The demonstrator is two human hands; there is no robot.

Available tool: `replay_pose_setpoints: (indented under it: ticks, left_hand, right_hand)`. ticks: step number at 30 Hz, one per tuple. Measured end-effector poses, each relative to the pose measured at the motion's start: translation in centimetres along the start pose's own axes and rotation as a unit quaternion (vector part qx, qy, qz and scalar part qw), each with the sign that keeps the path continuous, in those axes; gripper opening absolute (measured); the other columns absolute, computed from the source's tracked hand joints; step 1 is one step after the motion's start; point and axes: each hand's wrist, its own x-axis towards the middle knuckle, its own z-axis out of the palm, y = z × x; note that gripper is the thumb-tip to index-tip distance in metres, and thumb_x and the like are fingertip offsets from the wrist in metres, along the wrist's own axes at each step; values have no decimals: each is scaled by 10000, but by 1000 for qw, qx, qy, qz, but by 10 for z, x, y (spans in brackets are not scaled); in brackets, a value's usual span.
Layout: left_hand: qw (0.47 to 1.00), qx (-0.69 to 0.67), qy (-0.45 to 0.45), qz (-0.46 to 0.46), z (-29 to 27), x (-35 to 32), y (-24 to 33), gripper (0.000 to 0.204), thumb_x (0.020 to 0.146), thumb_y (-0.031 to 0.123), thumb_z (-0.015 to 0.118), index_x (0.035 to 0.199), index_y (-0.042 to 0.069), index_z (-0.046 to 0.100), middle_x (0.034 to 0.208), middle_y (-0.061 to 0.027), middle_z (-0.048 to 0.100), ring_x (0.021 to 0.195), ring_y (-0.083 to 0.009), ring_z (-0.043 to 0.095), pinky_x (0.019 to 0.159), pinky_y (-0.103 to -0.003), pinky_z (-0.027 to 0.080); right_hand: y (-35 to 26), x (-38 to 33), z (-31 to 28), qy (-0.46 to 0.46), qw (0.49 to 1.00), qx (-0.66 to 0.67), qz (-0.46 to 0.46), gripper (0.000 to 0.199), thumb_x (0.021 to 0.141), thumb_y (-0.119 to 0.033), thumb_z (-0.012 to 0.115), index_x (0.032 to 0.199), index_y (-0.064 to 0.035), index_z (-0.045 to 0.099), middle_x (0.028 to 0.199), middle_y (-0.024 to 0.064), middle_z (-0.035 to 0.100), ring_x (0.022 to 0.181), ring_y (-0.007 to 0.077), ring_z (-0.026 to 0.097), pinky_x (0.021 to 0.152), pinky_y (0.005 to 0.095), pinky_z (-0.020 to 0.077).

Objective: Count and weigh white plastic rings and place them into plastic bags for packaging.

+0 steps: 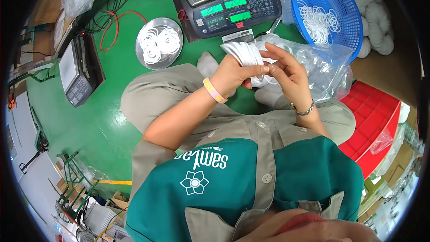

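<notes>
In my left hand (237, 69), which wears a pink wristband, is a thick bundle of thin white rings (248, 56). Its thumb lies across the bundle's near side. My right hand (289, 74), with a bracelet at the wrist, is curled at the bundle's right edge. The right thumb and a fingertip come together beside the left thumb; what lies between them is too small to make out. Below the hands rests a clear plastic bag (329, 67). More white rings (168, 40) fill a round metal dish (154, 66) on the left.
A counting scale (233, 15) with lit green displays stands ahead, white rings on its pan. A blue basket (351, 22) holding white rings is at the far right. Another scale (78, 74) sits left, near a red cable (109, 29). Red padding (369, 118) lies on the right.
</notes>
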Motion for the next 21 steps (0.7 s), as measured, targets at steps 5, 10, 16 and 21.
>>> replay_pose_setpoints:
  ticks: [5,10,16,21]
  left_hand:
    - [999,-42,-8,-21,-1,0,1,300,802,189,665,1046,31,591,855,-35,634,476,-65,511,417,-182,415]
    - [998,-64,-11,6,-3,1,-3,288,815,193,647,1049,34,588,889,-44,635,496,-69,523,422,-187,428]
    - [996,-86,-10,-7,-3,1,-4,250,816,183,647,1013,38,597,861,-41,625,502,-68,518,412,-184,413]
    - [997,-75,8,22,-3,0,-1,215,822,186,640,981,44,608,814,-35,608,487,-76,519,420,-187,408]
  right_hand:
    - [-2,0,0,3,1000,-6,-22,451,787,21,591,1225,-24,498,1112,92,597,787,81,578,674,215,482]
    - [-1,1,2,-1,1000,-9,-20,469,756,38,601,1212,-23,506,1130,88,582,822,86,577,677,213,488]
    - [2,0,4,4,1000,-9,-21,465,755,59,603,1203,-23,512,1062,71,589,835,87,574,674,202,494]
    - [5,0,5,36,999,29,-26,426,761,58,621,1171,-7,525,1030,75,588,856,99,579,688,211,504]
